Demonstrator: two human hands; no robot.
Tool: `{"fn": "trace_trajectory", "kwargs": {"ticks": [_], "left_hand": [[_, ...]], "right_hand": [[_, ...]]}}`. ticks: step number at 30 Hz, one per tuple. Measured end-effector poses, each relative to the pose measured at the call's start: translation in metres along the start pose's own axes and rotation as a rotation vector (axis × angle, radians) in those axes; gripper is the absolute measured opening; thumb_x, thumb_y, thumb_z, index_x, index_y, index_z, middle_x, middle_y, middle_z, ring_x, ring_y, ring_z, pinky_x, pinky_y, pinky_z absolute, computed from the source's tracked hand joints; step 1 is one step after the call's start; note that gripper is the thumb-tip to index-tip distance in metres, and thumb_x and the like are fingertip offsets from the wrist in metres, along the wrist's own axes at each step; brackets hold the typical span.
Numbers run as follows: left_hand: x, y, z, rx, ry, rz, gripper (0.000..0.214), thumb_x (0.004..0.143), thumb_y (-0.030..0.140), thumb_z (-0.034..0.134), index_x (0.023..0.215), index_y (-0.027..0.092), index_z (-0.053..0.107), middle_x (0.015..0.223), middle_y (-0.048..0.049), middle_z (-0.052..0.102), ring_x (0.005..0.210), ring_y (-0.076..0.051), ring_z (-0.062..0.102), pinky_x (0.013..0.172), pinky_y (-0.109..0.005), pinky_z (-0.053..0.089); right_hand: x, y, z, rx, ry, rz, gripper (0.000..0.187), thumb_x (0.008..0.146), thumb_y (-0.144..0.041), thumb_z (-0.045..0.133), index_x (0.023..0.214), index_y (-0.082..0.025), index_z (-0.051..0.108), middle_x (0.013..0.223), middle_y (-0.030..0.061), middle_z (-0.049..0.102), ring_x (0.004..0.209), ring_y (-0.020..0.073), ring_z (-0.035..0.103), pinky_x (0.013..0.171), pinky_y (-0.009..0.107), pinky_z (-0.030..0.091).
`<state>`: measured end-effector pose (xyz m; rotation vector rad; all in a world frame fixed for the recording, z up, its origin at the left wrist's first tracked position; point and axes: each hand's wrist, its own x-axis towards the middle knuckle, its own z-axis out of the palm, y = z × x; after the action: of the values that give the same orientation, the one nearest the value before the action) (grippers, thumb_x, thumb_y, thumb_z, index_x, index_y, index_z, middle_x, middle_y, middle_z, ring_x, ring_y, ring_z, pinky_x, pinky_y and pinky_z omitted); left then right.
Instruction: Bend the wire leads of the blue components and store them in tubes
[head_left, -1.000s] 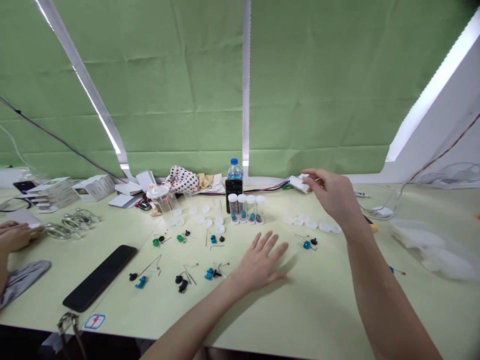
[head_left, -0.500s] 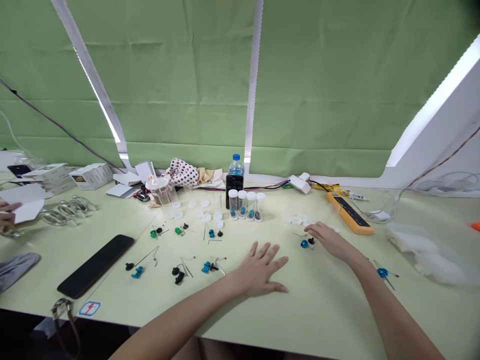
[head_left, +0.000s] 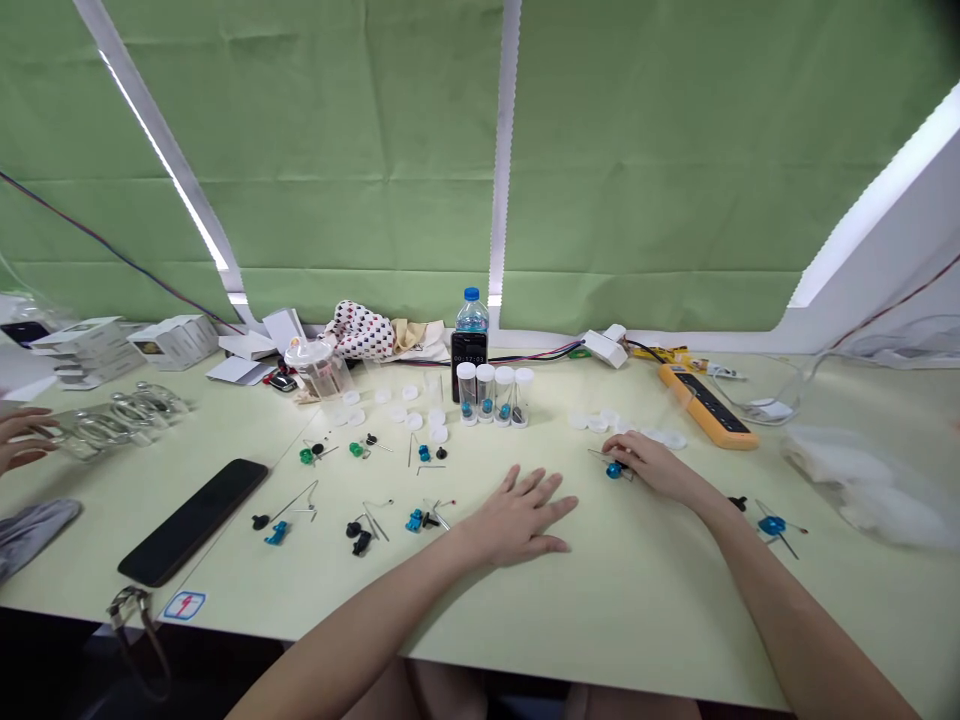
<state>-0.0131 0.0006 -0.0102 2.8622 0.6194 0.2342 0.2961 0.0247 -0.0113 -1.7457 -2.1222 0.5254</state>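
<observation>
My left hand (head_left: pixel 521 515) lies flat on the table with its fingers spread, holding nothing. My right hand (head_left: pixel 652 466) is lowered over a small group of parts, its fingers bent and drawn together. A blue metal part (head_left: pixel 614 470) shows just below those fingertips, beside a thin bent wire (head_left: pixel 598 455). The fingers cover the rest of this group, so what they pinch is hidden. To the right of my right forearm lie another blue part (head_left: pixel 772 525) with thin rods and a black knob (head_left: pixel 738 503).
Several clear tubes with white caps (head_left: pixel 486 395) stand before a phone showing a timer (head_left: pixel 469 350) and a water bottle (head_left: pixel 472 312). Groups of small parts (head_left: pixel 276 533) lie to the left. A black phone (head_left: pixel 193 520), an orange power strip (head_left: pixel 709 408) and a co-worker's hand (head_left: pixel 22 438) are farther out.
My right hand has come down onto the parts, covering the black knob there. My left hand stays flat. The co-worker's hand no longer holds the white paper. The view has shifted slightly.
</observation>
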Motion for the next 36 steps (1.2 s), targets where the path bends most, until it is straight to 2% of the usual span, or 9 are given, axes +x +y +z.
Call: {"fn": "trace_trajectory", "kwargs": {"ticks": [13, 20, 24, 28, 33, 36], "left_hand": [[0.002, 0.001, 0.001, 0.033, 0.037, -0.025, 0.059, 0.089, 0.059, 0.025, 0.14, 0.029, 0.028, 0.149, -0.0055, 0.026, 0.137, -0.026, 0.021, 0.11, -0.048, 0.014], [0.004, -0.001, 0.006, 0.057, 0.115, -0.067, 0.053, 0.091, 0.051, 0.031, 0.136, 0.024, 0.036, 0.142, -0.0056, 0.039, 0.133, -0.021, 0.032, 0.11, -0.041, 0.021], [0.008, -0.003, 0.008, -0.009, 0.163, -0.147, 0.054, 0.089, 0.05, 0.038, 0.133, 0.017, 0.038, 0.138, -0.0107, 0.044, 0.129, -0.021, 0.039, 0.11, -0.039, 0.024], [0.011, -0.005, 0.007, -0.079, 0.222, -0.16, 0.048, 0.085, 0.047, 0.049, 0.122, 0.017, 0.048, 0.126, -0.0111, 0.055, 0.119, -0.021, 0.048, 0.104, -0.036, 0.033], [0.011, -0.006, 0.007, -0.15, 0.277, -0.16, 0.036, 0.083, 0.042, 0.055, 0.11, 0.019, 0.055, 0.112, -0.007, 0.062, 0.108, -0.021, 0.054, 0.094, -0.035, 0.04], [0.011, -0.002, 0.007, -0.158, 0.341, -0.122, 0.035, 0.083, 0.042, 0.054, 0.11, 0.019, 0.055, 0.11, -0.007, 0.062, 0.105, -0.02, 0.054, 0.093, -0.035, 0.041]], "right_hand": [[-0.01, -0.047, 0.01, 0.078, -0.101, -0.073, 0.026, 0.089, -0.039, 0.039, 0.086, -0.022, 0.058, 0.09, 0.005, 0.058, 0.083, 0.0197, 0.055, 0.077, 0.033, 0.044], [-0.018, -0.073, 0.021, 0.274, -0.196, 0.017, 0.029, 0.087, -0.046, 0.043, 0.084, -0.019, 0.055, 0.091, 0.0038, 0.054, 0.051, 0.0091, 0.056, 0.052, 0.025, 0.048], [-0.021, -0.085, 0.029, 0.393, -0.237, 0.051, 0.029, 0.085, -0.048, 0.046, 0.083, -0.02, 0.051, 0.076, 0.0007, 0.056, 0.046, 0.01, 0.057, 0.045, 0.024, 0.049], [-0.021, -0.093, 0.038, 0.457, -0.233, 0.122, 0.029, 0.084, -0.049, 0.047, 0.082, -0.02, 0.05, 0.057, -0.0026, 0.056, 0.042, 0.0126, 0.057, 0.041, 0.023, 0.047], [-0.023, -0.098, 0.044, 0.597, -0.263, 0.155, 0.034, 0.085, -0.052, 0.042, 0.081, -0.019, 0.049, 0.057, -0.0027, 0.055, 0.044, 0.0131, 0.059, 0.041, 0.023, 0.048], [-0.022, -0.091, 0.044, 0.624, -0.213, 0.134, 0.033, 0.087, -0.048, 0.036, 0.084, -0.019, 0.052, 0.06, -0.0034, 0.052, 0.044, 0.0111, 0.057, 0.04, 0.022, 0.045]]}}
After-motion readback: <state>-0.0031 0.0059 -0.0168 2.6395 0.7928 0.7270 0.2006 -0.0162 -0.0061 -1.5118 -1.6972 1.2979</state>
